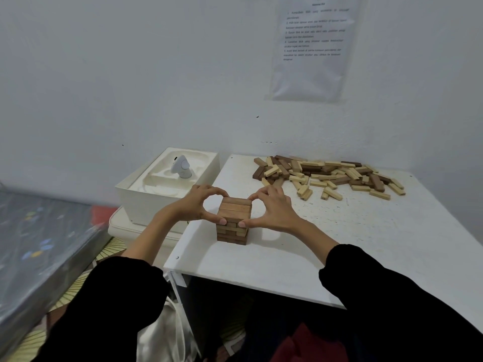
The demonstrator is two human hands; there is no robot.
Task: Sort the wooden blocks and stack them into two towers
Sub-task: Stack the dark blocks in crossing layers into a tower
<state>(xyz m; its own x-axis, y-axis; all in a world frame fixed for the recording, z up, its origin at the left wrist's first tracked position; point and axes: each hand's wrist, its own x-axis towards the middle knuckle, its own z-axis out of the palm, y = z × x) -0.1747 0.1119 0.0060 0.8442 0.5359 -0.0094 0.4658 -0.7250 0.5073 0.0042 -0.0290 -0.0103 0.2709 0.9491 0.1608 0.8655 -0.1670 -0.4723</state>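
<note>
**Squarely between two hands: the brown tower**

Near the front left part of the white table [339, 244] stands a short tower [233, 223] of mid-brown wooden blocks, several layers high, upright, its top layer showing blocks laid side by side. Both hands grip it at its upper layers. The left hand [201, 205] curves round the tower's left side: its thumb lies on the near face close to the left corner, and its forefinger arches over to touch the far top edge. The right hand [274, 210] mirrors this on the right side, thumb tip pressed on the near face and forefinger hooked to the far top corner. The two thumb tips lie close together on the front face, with a narrow gap between them. The remaining fingers are curled behind, mostly hidden.

Well apart, toward the far side of the table by the wall, lies a loose pile of blocks [334, 176], pale and dark brown mixed, scattered flat. Left of the table sits a white box [156, 189] holding a small white device [181, 167]. A printed sheet [311, 48] hangs on the wall above.
</note>
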